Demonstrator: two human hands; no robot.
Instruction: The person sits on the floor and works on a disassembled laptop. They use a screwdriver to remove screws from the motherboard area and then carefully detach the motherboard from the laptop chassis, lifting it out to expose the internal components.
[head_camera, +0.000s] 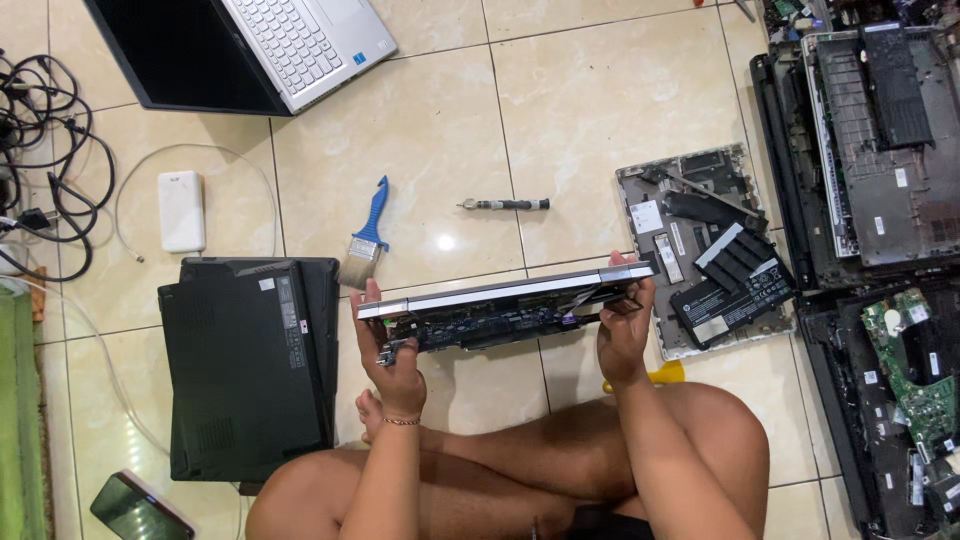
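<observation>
Cream floor tiles (560, 120) with dark grout lines carry everything, and the person sits cross-legged at the bottom edge. Both hands are closed around an opened laptop chassis (505, 305), held up edge-on above the knees: the left hand (392, 350) grips its left end, fingers curled over the silver rim, and the right hand (625, 335) clamps the right end with the thumb on top. The chassis shows a thin silver shell above and a dark circuit board with small connectors along its exposed underside. Just beyond it lie a blue-handled paintbrush (366, 238) and a small screwdriver (505, 204) on bare tile, the widest open patch. A stack of black laptops (245, 365) sits close on the left, a stripped base with a battery (705, 250) close on the right, and more dismantled machines (880, 150) crowd the right edge. An open silver laptop (250, 45) lies at the top left.
</observation>
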